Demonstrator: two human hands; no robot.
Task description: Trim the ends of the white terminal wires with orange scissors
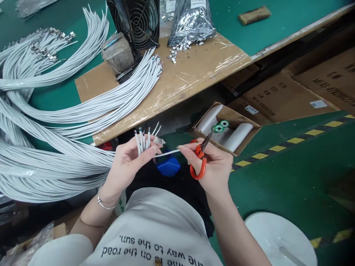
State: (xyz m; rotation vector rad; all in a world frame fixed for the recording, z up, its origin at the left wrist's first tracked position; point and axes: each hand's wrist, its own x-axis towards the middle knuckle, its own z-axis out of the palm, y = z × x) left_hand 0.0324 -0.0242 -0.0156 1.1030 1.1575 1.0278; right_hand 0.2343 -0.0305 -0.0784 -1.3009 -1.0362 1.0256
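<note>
My left hand (129,160) is closed around a bunch of white cables (142,142), whose cut ends stick up past the thumb. One cable (166,153) runs apart from the bunch across to my right hand (215,166), which pinches its end between thumb and fingertips. Orange-handled scissors (202,159) also sit in my right hand, a finger loop around the thumb side and the dark blades pointing up and away. The long cable bundle (69,155) trails from my left hand over the table's left side.
More white cable bundles (133,85) lie on the green table and its cardboard sheet (205,66). Behind them stand a black fan (140,24), a taped block (118,53) and a bag of metal parts (191,22). An open box (242,146) with rolls and a round stool (280,236) are at right.
</note>
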